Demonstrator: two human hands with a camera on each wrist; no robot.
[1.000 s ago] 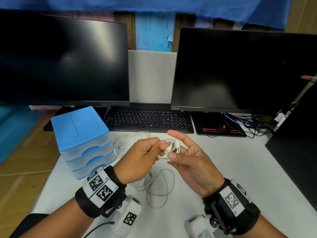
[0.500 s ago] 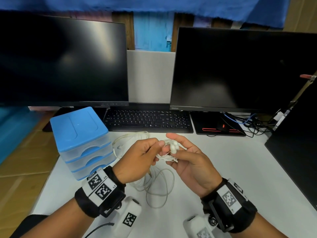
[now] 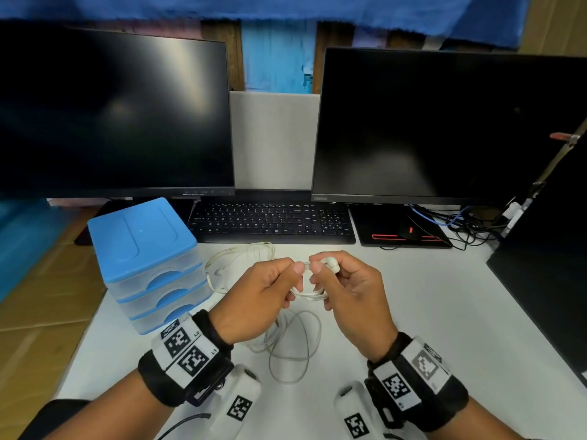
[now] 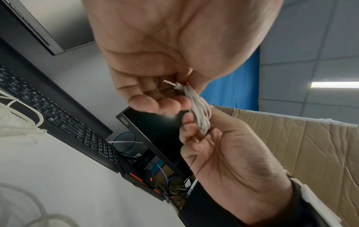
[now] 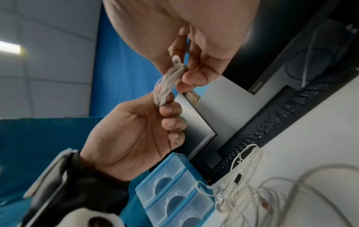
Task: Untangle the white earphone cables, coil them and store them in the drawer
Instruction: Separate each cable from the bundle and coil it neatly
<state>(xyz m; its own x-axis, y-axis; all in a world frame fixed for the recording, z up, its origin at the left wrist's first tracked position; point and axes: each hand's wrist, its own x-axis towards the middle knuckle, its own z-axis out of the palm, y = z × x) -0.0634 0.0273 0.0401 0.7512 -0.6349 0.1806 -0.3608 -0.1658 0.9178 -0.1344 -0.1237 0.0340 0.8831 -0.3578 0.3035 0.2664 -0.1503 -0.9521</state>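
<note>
A small coiled bundle of white earphone cable (image 3: 313, 292) hangs between both hands above the white desk (image 3: 413, 328). My left hand (image 3: 293, 274) pinches its left end, where the metal jack plug (image 4: 170, 83) lies against the curled fingers. My right hand (image 3: 317, 274) grips the other end, and an earbud (image 3: 328, 261) sticks out above its thumb. In the right wrist view the bundle (image 5: 168, 83) looks twisted and taut. The blue three-drawer unit (image 3: 143, 258) stands at the left with all its drawers closed.
A second loose white earphone cable (image 3: 238, 265) lies beside the drawer unit, and a third (image 3: 292, 354) lies under my wrists. A black keyboard (image 3: 273, 222) and two dark monitors (image 3: 444, 128) stand behind. A tangle of wires (image 3: 460, 223) lies at the back right.
Both hands have turned from palms-up to knuckles-up. The right hand's fingers closed over the coil, and the bundle now stretches between the two hands.
</note>
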